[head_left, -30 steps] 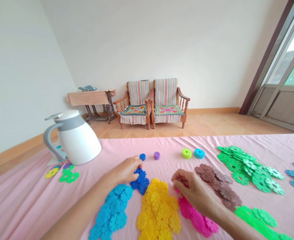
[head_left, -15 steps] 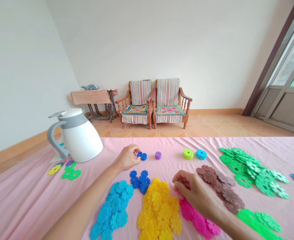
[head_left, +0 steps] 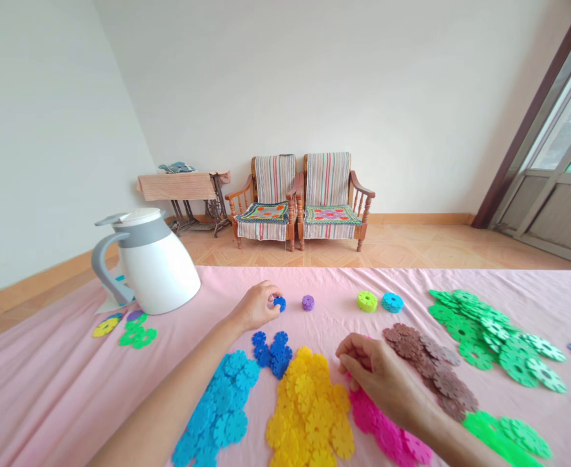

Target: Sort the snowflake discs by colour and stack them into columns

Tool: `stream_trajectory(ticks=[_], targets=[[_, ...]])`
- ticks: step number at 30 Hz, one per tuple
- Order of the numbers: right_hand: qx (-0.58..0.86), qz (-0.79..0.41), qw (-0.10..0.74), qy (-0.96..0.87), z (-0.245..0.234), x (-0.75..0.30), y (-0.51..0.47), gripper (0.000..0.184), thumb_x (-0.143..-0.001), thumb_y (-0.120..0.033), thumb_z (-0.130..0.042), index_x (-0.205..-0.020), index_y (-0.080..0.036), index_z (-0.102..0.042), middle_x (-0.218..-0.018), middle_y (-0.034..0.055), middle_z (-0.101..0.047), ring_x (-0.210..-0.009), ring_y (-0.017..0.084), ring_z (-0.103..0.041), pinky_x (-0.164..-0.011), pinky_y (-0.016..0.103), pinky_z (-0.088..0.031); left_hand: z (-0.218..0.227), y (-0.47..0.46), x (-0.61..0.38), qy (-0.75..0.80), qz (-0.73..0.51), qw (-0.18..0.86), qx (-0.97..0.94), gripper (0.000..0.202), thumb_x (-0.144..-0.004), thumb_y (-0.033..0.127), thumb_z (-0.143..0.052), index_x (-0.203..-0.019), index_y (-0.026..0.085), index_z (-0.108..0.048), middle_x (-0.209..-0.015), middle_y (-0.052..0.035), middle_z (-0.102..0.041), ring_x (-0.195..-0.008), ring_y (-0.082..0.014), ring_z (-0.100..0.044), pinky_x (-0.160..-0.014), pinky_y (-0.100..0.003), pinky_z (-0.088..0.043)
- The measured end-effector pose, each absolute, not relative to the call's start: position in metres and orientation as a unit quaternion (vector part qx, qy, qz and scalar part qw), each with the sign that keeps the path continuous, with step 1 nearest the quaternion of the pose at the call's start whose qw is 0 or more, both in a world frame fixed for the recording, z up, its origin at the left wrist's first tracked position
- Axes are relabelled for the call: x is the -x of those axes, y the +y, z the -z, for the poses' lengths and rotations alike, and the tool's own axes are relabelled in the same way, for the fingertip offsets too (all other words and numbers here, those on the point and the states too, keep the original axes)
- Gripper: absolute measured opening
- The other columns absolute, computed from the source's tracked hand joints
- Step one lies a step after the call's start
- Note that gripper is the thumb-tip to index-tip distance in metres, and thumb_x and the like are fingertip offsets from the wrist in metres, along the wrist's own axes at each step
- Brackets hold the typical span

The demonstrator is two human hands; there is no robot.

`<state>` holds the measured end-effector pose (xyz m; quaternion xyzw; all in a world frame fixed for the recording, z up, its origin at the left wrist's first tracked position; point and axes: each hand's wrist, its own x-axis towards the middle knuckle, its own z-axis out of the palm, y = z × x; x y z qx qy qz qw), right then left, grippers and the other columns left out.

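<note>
At the centre of the cloth, my left hand [head_left: 258, 307] closes thumb and fingers around a small stack of dark blue notched plastic discs [head_left: 279, 304]. A purple disc stack [head_left: 308, 303] stands just right of it. Nearer me lies a loose dark blue disc pile [head_left: 279, 355], beside a yellow pile [head_left: 309, 412] and a light blue pile [head_left: 221, 408]. My right hand [head_left: 370, 366] hovers, fingers curled together, over the near end of a magenta disc pile [head_left: 387, 431]; no disc shows in it. Its palm side is partly hidden.
Lime [head_left: 367, 301] and light blue stacks [head_left: 393, 302] stand farther right. Brown [head_left: 431, 370], green [head_left: 499, 337] and bright green piles [head_left: 503, 434] lie to the right. A white jug [head_left: 156, 266] stands at left by several loose discs [head_left: 139, 332]. Two chairs [head_left: 331, 214] stand beyond the pink cloth [head_left: 66, 389].
My left hand has moved slightly right, bringing the blue disc in its fingers against the small blue stack. My right hand has barely moved.
</note>
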<state>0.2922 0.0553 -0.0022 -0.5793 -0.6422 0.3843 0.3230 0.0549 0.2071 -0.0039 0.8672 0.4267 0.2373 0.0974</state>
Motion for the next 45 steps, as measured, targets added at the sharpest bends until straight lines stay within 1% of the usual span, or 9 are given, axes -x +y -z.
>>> stream_trajectory(ticks=[3,8,10,13,19,28,36,39,45], targets=[[0.579,-0.383,0.324,-0.643,0.001,-0.292,0.056,0.014,-0.08,-0.022,-0.044,-0.074,-0.021,-0.056,-0.057,-0.0025,-0.059,-0.052,0.013,-0.055,-0.047,0.022,-0.036,0.004,0.207,-0.056,0.423,-0.234,0.1,-0.869,0.022,-0.064,0.008,-0.054,-0.08,0.018,-0.067,-0.079,-0.0024,-0.059,-0.071,-0.015,-0.057,-0.069,-0.025,-0.046],[0.58,-0.37,0.337,-0.643,0.002,-0.293,0.057,0.014,-0.081,-0.021,-0.044,-0.073,-0.02,-0.056,-0.061,-0.001,-0.062,-0.053,0.012,-0.056,-0.048,0.022,-0.037,-0.002,0.201,-0.05,0.425,-0.249,0.102,-0.864,0.028,-0.068,0.012,-0.056,-0.094,0.018,-0.065,-0.089,-0.0041,-0.06,-0.076,-0.0156,-0.057,-0.074,-0.026,-0.046],[0.572,-0.37,0.353,-0.641,0.005,-0.295,0.059,0.014,-0.082,-0.022,-0.044,-0.075,-0.019,-0.056,-0.066,0.0,-0.065,-0.055,0.012,-0.057,-0.049,0.022,-0.038,-0.007,0.196,-0.042,0.43,-0.246,0.112,-0.861,0.023,-0.069,0.011,-0.053,-0.088,0.018,-0.064,-0.087,-0.0034,-0.061,-0.076,-0.0152,-0.057,-0.072,-0.026,-0.045],[0.568,-0.373,0.365,-0.636,0.011,-0.298,0.061,0.013,-0.082,-0.022,-0.045,-0.076,-0.019,-0.056,-0.067,0.0003,-0.066,-0.056,0.013,-0.058,-0.05,0.022,-0.039,-0.018,0.182,-0.026,0.418,-0.191,0.161,-0.874,0.025,-0.064,0.005,-0.048,-0.079,0.018,-0.064,-0.08,-0.0011,-0.059,-0.071,-0.0135,-0.056,-0.066,-0.023,-0.044],[0.572,-0.363,0.355,-0.645,0.013,-0.299,0.061,0.014,-0.083,-0.023,-0.044,-0.078,-0.019,-0.057,-0.069,0.0008,-0.066,-0.057,0.013,-0.059,-0.051,0.023,-0.041,-0.027,0.156,-0.007,0.383,-0.077,0.193,-0.9,0.043,-0.055,0.003,-0.047,-0.089,0.019,-0.066,-0.082,-0.0007,-0.057,-0.071,-0.0139,-0.056,-0.064,-0.021,-0.043],[0.568,-0.369,0.356,-0.643,0.015,-0.3,0.062,0.014,-0.082,-0.022,-0.045,-0.078,-0.019,-0.058,-0.069,0.0008,-0.067,-0.057,0.013,-0.06,-0.05,0.022,-0.04,-0.011,0.166,-0.013,0.381,-0.065,0.174,-0.906,0.028,-0.058,0.01,-0.052,-0.084,0.018,-0.06,-0.079,-0.0002,-0.055,-0.065,-0.0134,-0.053,-0.061,-0.022,-0.042],[0.576,-0.364,0.347,-0.645,0.014,-0.299,0.061,0.015,-0.082,-0.022,-0.044,-0.078,-0.019,-0.058,-0.067,0.0002,-0.066,-0.054,0.013,-0.059,-0.049,0.022,-0.04,-0.001,0.17,-0.016,0.427,-0.126,0.226,-0.866,0.023,-0.052,0.013,-0.058,-0.074,0.017,-0.055,-0.069,0.0032,-0.053,-0.059,-0.0111,-0.05,-0.052,-0.019,-0.04],[0.571,-0.372,0.35,-0.643,0.013,-0.298,0.06,0.014,-0.081,-0.022,-0.044,-0.078,-0.018,-0.058,-0.067,0.0006,-0.065,-0.054,0.012,-0.058,-0.049,0.022,-0.04,0.0,0.179,-0.018,0.453,-0.176,0.248,-0.838,0.023,-0.054,0.012,-0.057,-0.076,0.016,-0.055,-0.063,0.0051,-0.052,-0.055,-0.0099,-0.049,-0.05,-0.018,-0.04],[0.564,-0.393,0.355,-0.634,0.012,-0.296,0.06,0.013,-0.081,-0.021,-0.044,-0.077,-0.018,-0.056,-0.067,0.001,-0.065,-0.054,0.012,-0.057,-0.049,0.022,-0.039,-0.005,0.203,-0.034,0.468,-0.255,0.215,-0.818,0.02,-0.062,0.017,-0.058,-0.082,0.015,-0.056,-0.07,0.0013,-0.058,-0.06,-0.0111,-0.054,-0.056,-0.021,-0.045]])
